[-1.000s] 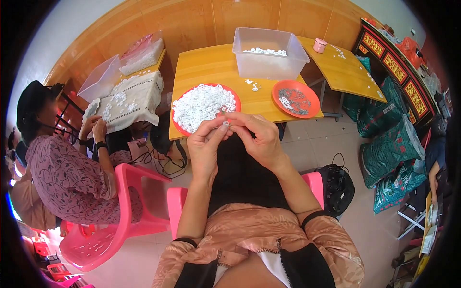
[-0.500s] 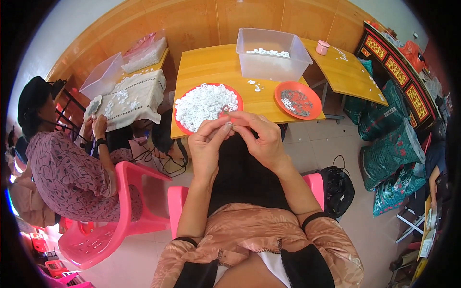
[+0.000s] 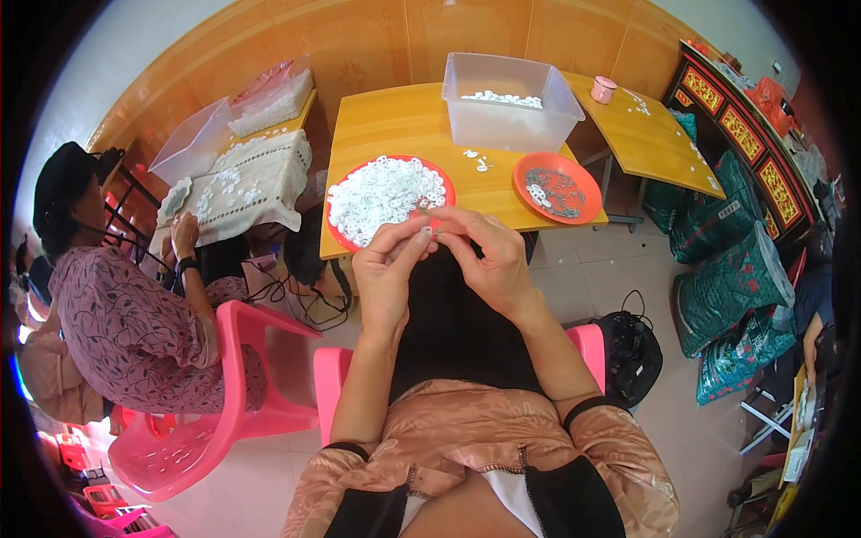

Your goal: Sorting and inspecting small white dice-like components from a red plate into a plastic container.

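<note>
My left hand (image 3: 386,264) is closed in a pinch on a small white plastic piece (image 3: 427,230), held above my lap at the table's near edge. My right hand (image 3: 493,269) meets it fingertip to fingertip, thumb and forefinger pressed together; whatever they hold is too small to make out. Just beyond my left hand, a red plate (image 3: 451,186) carries a heap of white plastic pieces (image 3: 381,199) with holes in them. Farther right sits an orange bowl (image 3: 589,199) with small grey metal parts (image 3: 565,208) and a few white pieces.
A clear plastic bin (image 3: 511,130) with white pieces stands on the yellow table (image 3: 386,121). To the left, a co-worker (image 3: 134,332) sits by a cloth-covered table (image 3: 269,193). Green sacks (image 3: 726,287) and a black bag (image 3: 628,359) rest on the floor at right.
My two hands stay almost still, fingertips together. The co-worker's hands at left have shifted slightly lower and toward their lap.
</note>
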A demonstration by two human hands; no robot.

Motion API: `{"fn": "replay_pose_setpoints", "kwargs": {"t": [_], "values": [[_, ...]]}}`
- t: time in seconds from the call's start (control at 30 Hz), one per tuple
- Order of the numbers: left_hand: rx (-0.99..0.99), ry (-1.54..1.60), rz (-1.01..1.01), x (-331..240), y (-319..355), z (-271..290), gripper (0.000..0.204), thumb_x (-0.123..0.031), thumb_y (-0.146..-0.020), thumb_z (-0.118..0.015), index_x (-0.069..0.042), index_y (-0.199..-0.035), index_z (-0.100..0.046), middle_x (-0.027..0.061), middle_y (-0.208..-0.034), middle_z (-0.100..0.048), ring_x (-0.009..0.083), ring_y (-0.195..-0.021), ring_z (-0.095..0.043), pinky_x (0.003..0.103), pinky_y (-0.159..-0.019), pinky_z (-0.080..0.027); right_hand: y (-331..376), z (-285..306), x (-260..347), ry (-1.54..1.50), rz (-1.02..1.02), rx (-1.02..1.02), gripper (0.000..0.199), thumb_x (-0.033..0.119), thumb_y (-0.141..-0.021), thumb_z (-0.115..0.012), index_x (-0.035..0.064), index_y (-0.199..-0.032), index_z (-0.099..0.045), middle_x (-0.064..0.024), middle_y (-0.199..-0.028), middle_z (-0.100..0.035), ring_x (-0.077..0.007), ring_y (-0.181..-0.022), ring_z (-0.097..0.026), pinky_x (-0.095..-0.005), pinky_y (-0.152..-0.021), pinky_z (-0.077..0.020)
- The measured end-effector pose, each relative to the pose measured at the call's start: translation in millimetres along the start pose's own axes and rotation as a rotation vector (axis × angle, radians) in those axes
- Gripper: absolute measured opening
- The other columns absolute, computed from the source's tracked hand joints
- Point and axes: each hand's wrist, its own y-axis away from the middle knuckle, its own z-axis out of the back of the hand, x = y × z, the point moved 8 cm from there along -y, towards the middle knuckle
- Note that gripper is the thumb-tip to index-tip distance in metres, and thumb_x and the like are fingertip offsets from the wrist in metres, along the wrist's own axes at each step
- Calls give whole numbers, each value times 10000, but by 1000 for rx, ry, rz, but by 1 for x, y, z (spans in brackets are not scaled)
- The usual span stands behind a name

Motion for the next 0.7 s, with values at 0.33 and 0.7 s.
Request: {"fn": "replay_pose_setpoints", "kwargs": {"t": [0.33,0.7], "values": [[12,-12,-16,0,0,-2,184,43,-804,-610,41,-986,-637,50,-880,-590,107,-754,-601,202,-684,-469,0,-1,1,17,-9,28,234,26,-785,-603,48,-1018,-605,-106,-840,-644,-255,-758,-625,-341,-675,-478],[39,-71,-75,-4,2,-7,170,43,-806,-611,37,-972,-647,38,-829,-569,97,-711,-589,195,-662,-474,5,-3,-6,-120,-54,1,224,-37,-789,-583,14,-1002,-535,-121,-825,-637,-240,-734,-643,-310,-651,-499]]}}
